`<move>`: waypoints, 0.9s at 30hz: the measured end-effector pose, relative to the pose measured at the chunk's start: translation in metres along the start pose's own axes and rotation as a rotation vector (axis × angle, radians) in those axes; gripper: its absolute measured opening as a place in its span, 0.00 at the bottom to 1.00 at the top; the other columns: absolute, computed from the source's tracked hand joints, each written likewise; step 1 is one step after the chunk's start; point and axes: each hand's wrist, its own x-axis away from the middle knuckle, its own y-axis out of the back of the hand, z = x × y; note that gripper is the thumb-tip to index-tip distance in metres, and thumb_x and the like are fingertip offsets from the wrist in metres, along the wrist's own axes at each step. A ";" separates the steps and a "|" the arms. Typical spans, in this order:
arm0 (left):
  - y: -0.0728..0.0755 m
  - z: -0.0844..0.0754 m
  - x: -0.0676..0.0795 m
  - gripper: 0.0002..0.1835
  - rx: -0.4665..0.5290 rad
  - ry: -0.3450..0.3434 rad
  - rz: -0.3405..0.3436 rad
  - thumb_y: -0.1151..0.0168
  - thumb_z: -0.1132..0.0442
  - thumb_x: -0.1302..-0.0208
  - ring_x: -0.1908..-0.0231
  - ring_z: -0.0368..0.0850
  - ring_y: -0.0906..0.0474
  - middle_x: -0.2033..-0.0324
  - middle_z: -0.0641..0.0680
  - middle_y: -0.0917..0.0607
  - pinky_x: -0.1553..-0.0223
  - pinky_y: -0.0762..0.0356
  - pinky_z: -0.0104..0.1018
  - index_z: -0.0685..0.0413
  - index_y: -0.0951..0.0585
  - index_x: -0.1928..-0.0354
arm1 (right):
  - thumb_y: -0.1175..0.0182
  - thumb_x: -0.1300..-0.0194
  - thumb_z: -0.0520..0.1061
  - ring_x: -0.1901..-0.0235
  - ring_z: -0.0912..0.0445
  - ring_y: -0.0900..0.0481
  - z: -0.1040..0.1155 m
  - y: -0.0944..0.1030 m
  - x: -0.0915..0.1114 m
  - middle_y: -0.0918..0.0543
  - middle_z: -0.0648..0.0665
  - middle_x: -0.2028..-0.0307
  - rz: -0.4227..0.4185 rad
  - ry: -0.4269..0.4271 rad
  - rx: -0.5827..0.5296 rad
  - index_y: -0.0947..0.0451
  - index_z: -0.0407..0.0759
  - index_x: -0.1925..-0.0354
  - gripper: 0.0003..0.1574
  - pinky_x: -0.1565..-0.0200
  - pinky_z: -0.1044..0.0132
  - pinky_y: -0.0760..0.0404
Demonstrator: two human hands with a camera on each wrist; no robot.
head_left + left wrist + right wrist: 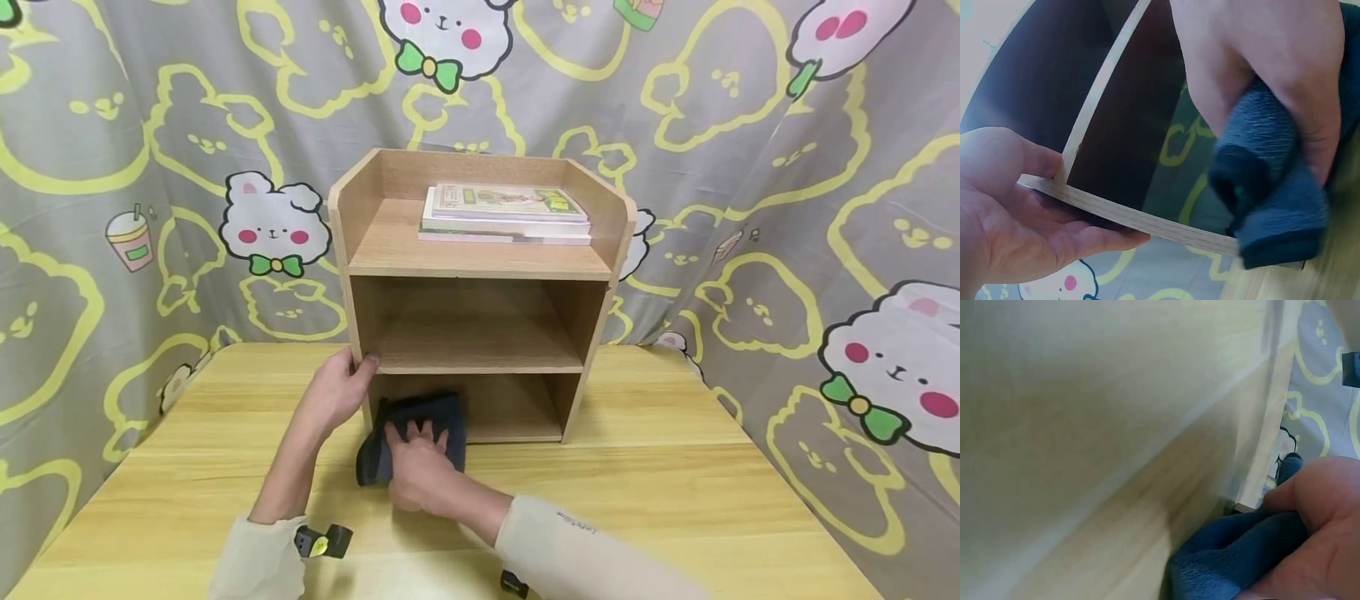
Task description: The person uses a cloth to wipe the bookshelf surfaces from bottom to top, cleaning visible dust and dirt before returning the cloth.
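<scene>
A small wooden shelf unit (pixel 480 273) stands on the table. My left hand (pixel 339 392) grips its left side panel, with the thumb at the front edge by the middle board and the fingers along the outer face. In the left wrist view, the thumb of that hand (pixel 1010 206) rests where the board meets the side. A dark blue cloth (pixel 442 412) is in my right hand (pixel 422 471), at the lower left corner of the bottom compartment. Folds of the cloth (pixel 1241 550) bunch between thumb and fingers in the right wrist view.
Several books or magazines (pixel 510 212) lie stacked on the shelf unit's top board. Around the wood-grain table (pixel 660 467) hangs a grey curtain (pixel 750 208) with cartoon prints. A small black device (pixel 324 542) sits at the left wrist.
</scene>
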 end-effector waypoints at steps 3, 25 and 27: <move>0.000 0.000 0.000 0.28 0.001 0.000 -0.002 0.56 0.54 0.21 0.43 0.64 0.20 0.42 0.72 0.19 0.46 0.22 0.54 0.68 0.31 0.31 | 0.40 0.40 0.39 0.25 0.37 0.41 -0.003 0.001 0.001 0.36 0.39 0.25 -0.045 0.056 -0.129 0.47 0.55 0.20 0.53 0.30 0.38 0.37; 0.000 0.000 -0.003 0.26 0.006 0.009 -0.010 0.53 0.56 0.22 0.41 0.65 0.21 0.43 0.71 0.18 0.41 0.25 0.58 0.67 0.28 0.32 | 0.43 0.46 0.30 0.49 0.46 0.21 -0.005 0.042 0.000 0.21 0.41 0.40 -0.346 0.285 -0.289 0.39 0.43 0.24 0.51 0.54 0.65 0.23; 0.001 0.001 -0.004 0.26 0.010 0.011 -0.008 0.53 0.56 0.22 0.41 0.65 0.21 0.43 0.71 0.18 0.41 0.25 0.57 0.67 0.28 0.32 | 0.43 0.47 0.29 0.45 0.45 0.22 -0.005 0.042 0.003 0.23 0.42 0.36 -0.334 0.295 -0.275 0.41 0.43 0.23 0.53 0.53 0.66 0.23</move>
